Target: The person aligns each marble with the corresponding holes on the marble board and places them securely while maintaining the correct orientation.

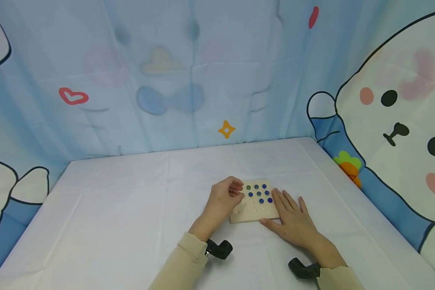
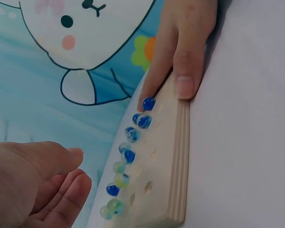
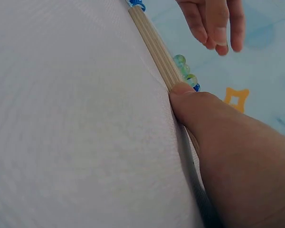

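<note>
Surface: counter (image 1: pixel 130 209) under a white cloth, backed at 12 and 3 o'clock by a pale blue cartoon-print curtain (image 1: pixel 159 80).

Item: square pale wooden peg board (image 1: pixel 251 211) with dimpled holes, lying flat near the counter's centre; small blue and green glass marbles (image 1: pixel 258 192) fill its far rows.

Left hand (image 1: pixel 222 201): at the board's 9 o'clock edge, fingers loosely curled over it, holding nothing visible.

Right hand (image 1: pixel 293 219): at 3 o'clock, fingers straight, flat on counter and board corner.

Left wrist view: laminated board edge, right thumb (image 2: pixel 184 78) pressing it.
</note>
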The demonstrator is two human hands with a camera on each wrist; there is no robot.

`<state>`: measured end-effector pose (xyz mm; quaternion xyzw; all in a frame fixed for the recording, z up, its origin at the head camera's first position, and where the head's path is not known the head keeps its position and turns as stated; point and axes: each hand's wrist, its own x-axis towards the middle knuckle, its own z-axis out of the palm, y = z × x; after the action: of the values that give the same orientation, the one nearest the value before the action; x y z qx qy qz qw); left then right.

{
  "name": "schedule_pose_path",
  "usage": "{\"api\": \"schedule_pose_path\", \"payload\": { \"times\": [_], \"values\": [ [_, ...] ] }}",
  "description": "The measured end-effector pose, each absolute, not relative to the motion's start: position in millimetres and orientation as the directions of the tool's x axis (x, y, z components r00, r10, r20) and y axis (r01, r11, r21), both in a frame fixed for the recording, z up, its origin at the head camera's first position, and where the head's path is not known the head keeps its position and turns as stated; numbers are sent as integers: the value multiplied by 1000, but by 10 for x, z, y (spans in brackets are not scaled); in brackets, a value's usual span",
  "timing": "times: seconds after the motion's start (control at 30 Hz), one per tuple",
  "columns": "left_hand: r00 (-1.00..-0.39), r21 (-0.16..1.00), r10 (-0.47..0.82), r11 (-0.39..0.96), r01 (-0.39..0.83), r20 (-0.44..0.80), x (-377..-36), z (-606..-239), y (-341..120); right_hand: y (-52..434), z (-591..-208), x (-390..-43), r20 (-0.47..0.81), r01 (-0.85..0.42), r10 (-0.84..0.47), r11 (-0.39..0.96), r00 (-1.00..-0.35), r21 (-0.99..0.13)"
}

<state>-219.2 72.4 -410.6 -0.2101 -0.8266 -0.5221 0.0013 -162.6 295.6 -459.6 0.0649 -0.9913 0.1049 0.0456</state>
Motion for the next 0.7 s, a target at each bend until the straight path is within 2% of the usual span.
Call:
{"api": "schedule_pose_path", "payload": {
  "times": [0.7],
  "values": [
    [-931, 842, 300, 431, 325, 206, -2246, -4150, 178, 2967, -4592, -1621, 119, -152, -130, 966, -984, -208]
  ]
}}
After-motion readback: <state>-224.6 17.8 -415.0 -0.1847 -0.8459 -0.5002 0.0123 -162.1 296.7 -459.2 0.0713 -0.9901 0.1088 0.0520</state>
